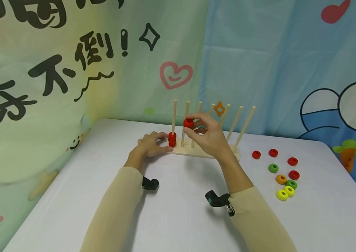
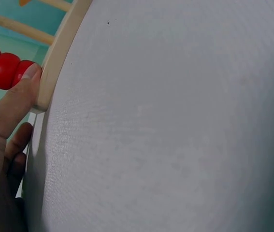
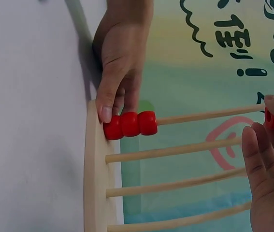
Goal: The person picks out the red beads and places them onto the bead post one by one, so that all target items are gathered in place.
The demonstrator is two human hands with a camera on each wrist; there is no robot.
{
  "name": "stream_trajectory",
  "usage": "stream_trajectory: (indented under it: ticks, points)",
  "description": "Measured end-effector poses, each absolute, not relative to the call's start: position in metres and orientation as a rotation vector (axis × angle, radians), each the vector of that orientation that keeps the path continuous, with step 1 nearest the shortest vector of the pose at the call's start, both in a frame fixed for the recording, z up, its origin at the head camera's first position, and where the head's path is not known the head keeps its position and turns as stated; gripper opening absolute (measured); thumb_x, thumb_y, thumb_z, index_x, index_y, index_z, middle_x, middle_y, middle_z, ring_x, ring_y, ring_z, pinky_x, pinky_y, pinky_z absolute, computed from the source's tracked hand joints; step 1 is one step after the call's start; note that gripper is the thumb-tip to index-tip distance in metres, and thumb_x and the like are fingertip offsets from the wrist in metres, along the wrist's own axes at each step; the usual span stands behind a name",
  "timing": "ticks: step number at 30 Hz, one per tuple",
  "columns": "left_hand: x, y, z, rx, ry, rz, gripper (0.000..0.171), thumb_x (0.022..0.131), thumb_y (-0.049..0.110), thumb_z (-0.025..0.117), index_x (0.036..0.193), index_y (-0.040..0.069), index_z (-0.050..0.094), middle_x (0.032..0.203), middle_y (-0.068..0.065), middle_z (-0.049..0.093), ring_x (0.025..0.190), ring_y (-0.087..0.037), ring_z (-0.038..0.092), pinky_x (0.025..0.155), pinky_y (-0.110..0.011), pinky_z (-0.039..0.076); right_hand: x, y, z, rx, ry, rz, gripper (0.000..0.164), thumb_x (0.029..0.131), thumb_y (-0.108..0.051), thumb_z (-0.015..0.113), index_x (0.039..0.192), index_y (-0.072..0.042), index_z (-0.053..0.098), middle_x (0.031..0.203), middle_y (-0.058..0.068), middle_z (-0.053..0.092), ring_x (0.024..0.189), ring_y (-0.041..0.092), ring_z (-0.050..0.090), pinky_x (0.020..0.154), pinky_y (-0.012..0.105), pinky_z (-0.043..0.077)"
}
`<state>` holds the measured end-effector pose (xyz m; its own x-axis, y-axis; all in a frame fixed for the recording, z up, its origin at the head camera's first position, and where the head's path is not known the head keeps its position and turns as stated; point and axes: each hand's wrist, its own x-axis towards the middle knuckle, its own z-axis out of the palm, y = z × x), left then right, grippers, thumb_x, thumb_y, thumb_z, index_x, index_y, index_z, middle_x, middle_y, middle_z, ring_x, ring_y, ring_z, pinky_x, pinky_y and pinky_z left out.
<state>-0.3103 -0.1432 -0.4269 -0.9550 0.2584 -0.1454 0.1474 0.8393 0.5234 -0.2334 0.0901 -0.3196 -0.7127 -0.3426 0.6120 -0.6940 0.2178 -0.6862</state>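
Note:
A wooden peg rack (image 1: 190, 151) with several upright pegs stands on the table. Three red beads (image 3: 129, 125) are stacked at the bottom of its leftmost peg (image 1: 174, 117). My left hand (image 1: 151, 144) grips the left end of the rack, its thumb (image 2: 24, 87) on the base beside the lowest bead. Between thumb and fingertips, my right hand (image 1: 207, 134) pinches another red bead (image 1: 188, 123). That bead is raised near the upper part of the leftmost peg; in the right wrist view it overlaps the peg's tip, partly hidden by the fingers (image 3: 255, 150).
Right of the rack lie loose beads: several red ones (image 1: 292, 161), two green (image 1: 273, 168), one orange (image 1: 281, 179) and two yellow (image 1: 282, 195). A printed cloth backdrop (image 1: 244, 52) hangs behind the white table (image 1: 178, 210).

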Motion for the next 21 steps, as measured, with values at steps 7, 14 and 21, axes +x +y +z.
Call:
stream_trajectory:
  ticks: [7, 14, 21]
  points:
    - [-0.311, -0.144, -0.428, 0.312, 2.806, 0.763, 0.071, 0.080, 0.067, 0.068, 0.142, 0.038, 0.049, 0.145, -0.001, 0.045, 0.130, -0.032, 0.036, 0.101, -0.056, 0.026, -0.240, 0.082, -0.315, 0.972, -2.108, 1.605, 0.033, 0.086, 0.008, 0.069, 0.118, 0.007, 0.062, 0.109, 0.022, 0.058, 0.086, 0.035, 0.065, 0.076, 0.043, 0.056]
    - [-0.311, -0.145, -0.428, 0.322, 2.803, 0.777, 0.069, 0.081, 0.066, 0.068, 0.142, 0.039, 0.049, 0.145, -0.002, 0.044, 0.130, -0.033, 0.036, 0.101, -0.055, 0.026, -0.246, 0.076, -0.308, 1.020, -2.077, 1.636, 0.031, 0.088, 0.011, 0.065, 0.119, 0.009, 0.060, 0.113, 0.026, 0.056, 0.094, 0.042, 0.064, 0.083, 0.045, 0.055]
    - [-0.311, -0.146, -0.427, 0.334, 2.809, 0.774, 0.067, 0.081, 0.065, 0.068, 0.141, 0.040, 0.050, 0.145, -0.002, 0.045, 0.129, -0.033, 0.037, 0.101, -0.055, 0.027, -0.249, 0.067, -0.305, 1.002, -2.036, 1.621, 0.032, 0.087, 0.011, 0.065, 0.118, 0.009, 0.061, 0.113, 0.025, 0.057, 0.093, 0.041, 0.064, 0.081, 0.045, 0.056]
